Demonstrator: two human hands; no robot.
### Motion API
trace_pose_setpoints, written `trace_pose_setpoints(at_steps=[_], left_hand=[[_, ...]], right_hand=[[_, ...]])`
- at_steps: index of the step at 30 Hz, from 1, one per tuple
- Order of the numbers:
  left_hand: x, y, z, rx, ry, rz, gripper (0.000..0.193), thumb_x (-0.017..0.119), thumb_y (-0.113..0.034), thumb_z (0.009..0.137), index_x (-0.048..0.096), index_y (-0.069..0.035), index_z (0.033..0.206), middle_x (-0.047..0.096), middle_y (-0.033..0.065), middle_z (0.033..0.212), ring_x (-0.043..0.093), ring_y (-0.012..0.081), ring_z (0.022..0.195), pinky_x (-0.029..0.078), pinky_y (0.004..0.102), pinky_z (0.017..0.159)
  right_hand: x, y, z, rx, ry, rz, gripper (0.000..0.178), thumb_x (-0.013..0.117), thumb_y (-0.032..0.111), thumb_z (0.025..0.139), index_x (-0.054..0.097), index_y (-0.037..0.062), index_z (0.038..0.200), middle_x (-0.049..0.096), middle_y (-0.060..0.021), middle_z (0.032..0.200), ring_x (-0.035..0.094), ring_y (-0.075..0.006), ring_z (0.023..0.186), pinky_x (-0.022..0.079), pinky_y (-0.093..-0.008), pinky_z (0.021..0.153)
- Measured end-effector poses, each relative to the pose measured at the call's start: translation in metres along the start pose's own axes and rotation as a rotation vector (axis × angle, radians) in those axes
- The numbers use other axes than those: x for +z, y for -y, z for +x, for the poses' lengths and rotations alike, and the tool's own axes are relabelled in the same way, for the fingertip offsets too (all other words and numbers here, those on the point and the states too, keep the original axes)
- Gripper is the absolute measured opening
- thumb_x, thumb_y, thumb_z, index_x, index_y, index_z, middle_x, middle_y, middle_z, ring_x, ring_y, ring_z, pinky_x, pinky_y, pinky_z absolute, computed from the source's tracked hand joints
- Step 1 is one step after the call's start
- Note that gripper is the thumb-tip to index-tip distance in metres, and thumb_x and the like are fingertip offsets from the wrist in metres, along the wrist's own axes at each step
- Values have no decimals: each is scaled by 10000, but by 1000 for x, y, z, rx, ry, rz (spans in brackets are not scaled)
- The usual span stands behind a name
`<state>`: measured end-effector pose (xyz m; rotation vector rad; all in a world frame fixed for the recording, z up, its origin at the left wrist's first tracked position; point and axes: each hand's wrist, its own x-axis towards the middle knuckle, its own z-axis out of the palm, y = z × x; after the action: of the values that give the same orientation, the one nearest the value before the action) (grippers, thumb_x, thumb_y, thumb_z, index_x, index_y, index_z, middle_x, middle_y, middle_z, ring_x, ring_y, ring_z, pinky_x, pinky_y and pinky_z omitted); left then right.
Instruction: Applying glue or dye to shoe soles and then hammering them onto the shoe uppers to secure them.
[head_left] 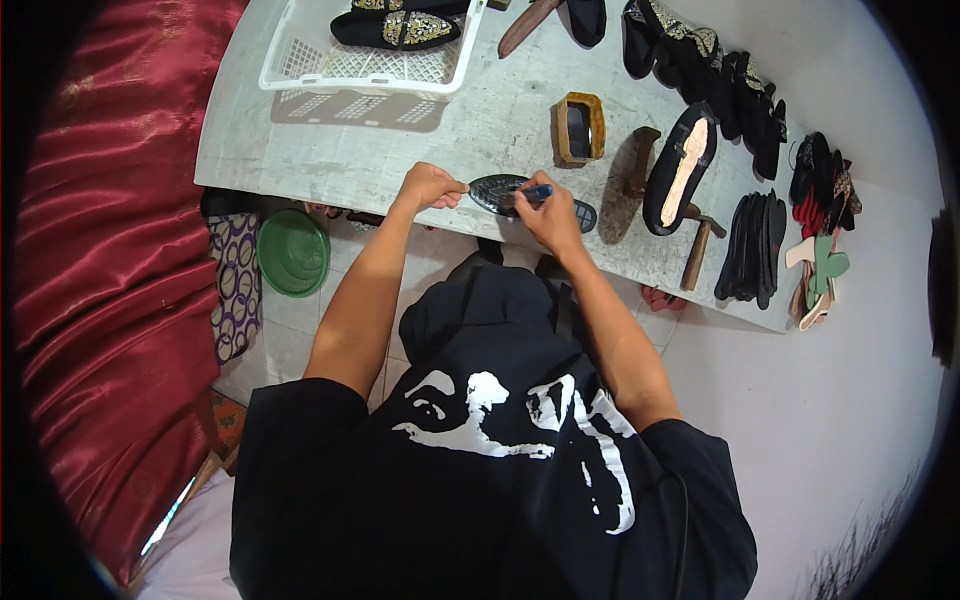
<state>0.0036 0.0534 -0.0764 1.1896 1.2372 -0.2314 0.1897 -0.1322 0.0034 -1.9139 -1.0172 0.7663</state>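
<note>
A black shoe sole (492,188) lies bottom-side flat along the table's front edge, glossy over its front part and ridged at the heel. The thumb and fingers of my left hand (434,187) pinch its toe tip. Over the middle of the sole, my right hand (552,214) is closed round a blue-handled brush (540,192); its working end is small and partly hidden by the fingers. Just beyond stands a yellow-crusted glue container (580,128) with a dark inside.
On the grey table (240,150) sit a white basket (365,85) with ornamented black shoes, an upturned shoe (685,170), a hammer (697,250) and stacked black soles (752,248). More shoes (690,50) line the right wall. Below left is a green basin (293,253), near a red curtain (120,250).
</note>
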Motion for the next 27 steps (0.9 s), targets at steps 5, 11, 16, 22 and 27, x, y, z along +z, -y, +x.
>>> trace_pose_setpoints(at_steps=[5,11,16,22,27], left_hand=[[1,-2,-1,8,13,-6,268,912,-186,774,756,14,863,764,102,786,730,137,638,557,236,554],[2,-16,-1,-82,6,29,240,915,-184,760,757,-18,832,760,77,776,717,115,624,541,224,545],[-2,-7,2,-77,24,9,232,912,-178,756,757,-20,823,757,67,768,710,105,620,539,223,553],[0,-10,2,-33,20,-2,231,912,-180,752,758,-19,815,757,68,768,709,108,619,538,225,556],[0,-10,3,-40,8,21,234,912,-184,752,757,-20,812,756,70,764,710,114,619,535,226,555]], right_hand=[[-14,0,-1,-98,-69,-139,173,721,130,883,619,-9,900,653,-166,702,643,-279,592,508,-381,588],[23,9,7,-174,15,75,166,734,113,897,634,-11,940,692,-202,856,708,-326,759,551,-384,677],[1,7,6,87,31,20,183,729,129,884,612,-8,914,677,-194,821,690,-361,740,543,-406,687],[-17,-10,28,-171,-59,-121,202,728,106,871,568,-15,877,648,-206,780,682,-340,690,525,-407,625],[10,19,28,-92,42,60,178,734,104,885,613,-18,932,680,-188,794,672,-293,658,525,-378,620]])
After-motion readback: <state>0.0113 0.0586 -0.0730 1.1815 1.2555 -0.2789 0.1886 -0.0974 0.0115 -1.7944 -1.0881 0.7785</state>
